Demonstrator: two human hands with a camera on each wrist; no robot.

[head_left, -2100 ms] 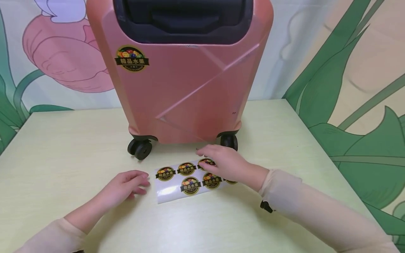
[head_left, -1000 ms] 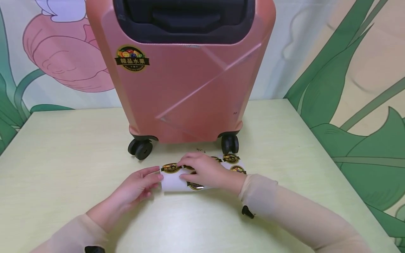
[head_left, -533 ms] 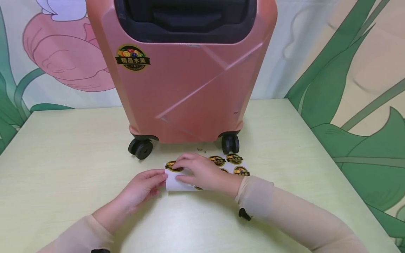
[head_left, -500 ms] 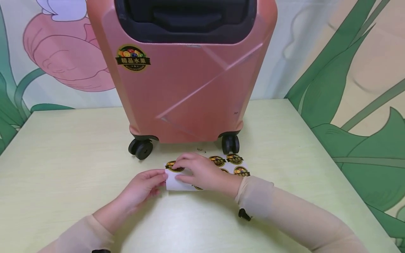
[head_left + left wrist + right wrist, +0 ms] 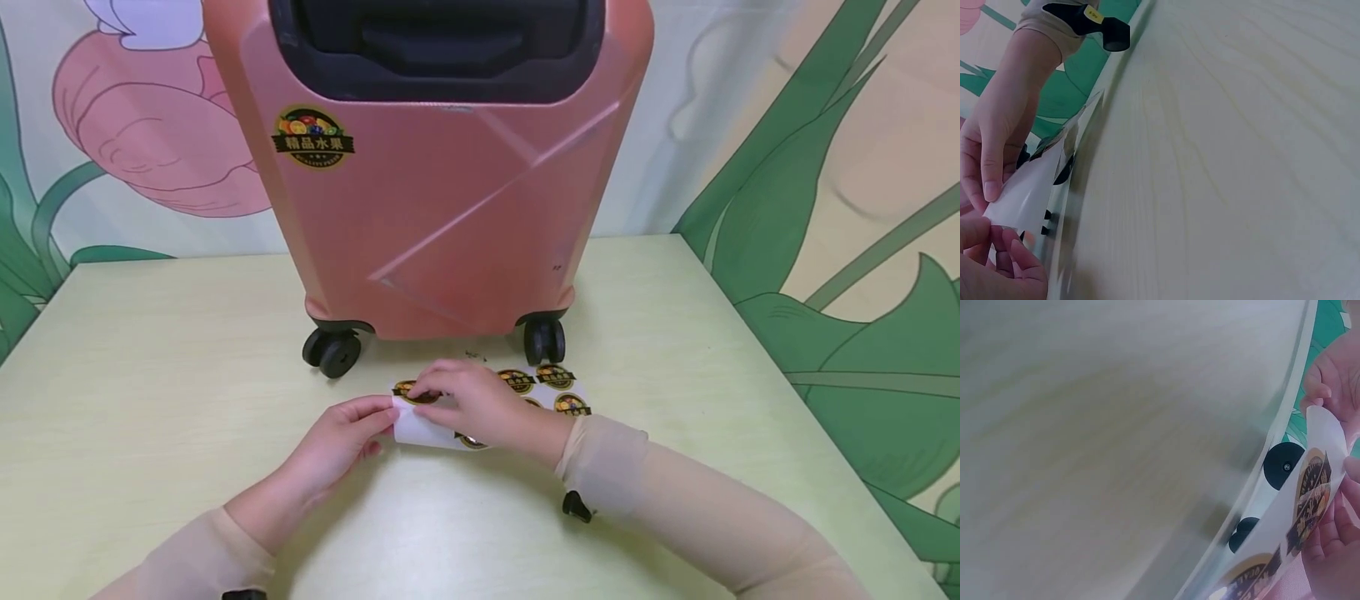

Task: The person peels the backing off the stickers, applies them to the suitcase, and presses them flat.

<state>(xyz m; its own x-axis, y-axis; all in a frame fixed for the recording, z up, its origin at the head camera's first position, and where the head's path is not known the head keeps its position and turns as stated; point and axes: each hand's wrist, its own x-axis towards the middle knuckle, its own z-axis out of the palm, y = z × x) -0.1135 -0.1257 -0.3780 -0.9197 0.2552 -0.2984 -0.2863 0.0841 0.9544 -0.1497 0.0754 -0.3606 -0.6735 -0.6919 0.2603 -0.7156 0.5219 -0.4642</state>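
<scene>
A white sticker sheet with round black-and-gold fruit labels is lifted at its left end in front of the suitcase. My left hand pinches the sheet's left edge between thumb and fingers. My right hand lies over the sheet, thumb and index finger pinching near the upper-left label and hiding several others. In the left wrist view the white sheet bends between both hands. Labels show in the right wrist view. One fruit label is stuck on the suitcase's upper left.
The pink suitcase stands on black wheels on a pale wooden table. Its right wheel is close behind the sheet. A cartoon-painted backdrop of leaves rises behind and beside the table.
The left hand moved right and took hold of the sheet's left edge. The right hand shifted left over the sheet, whose left end is now lifted and bent. The suitcase stays put.
</scene>
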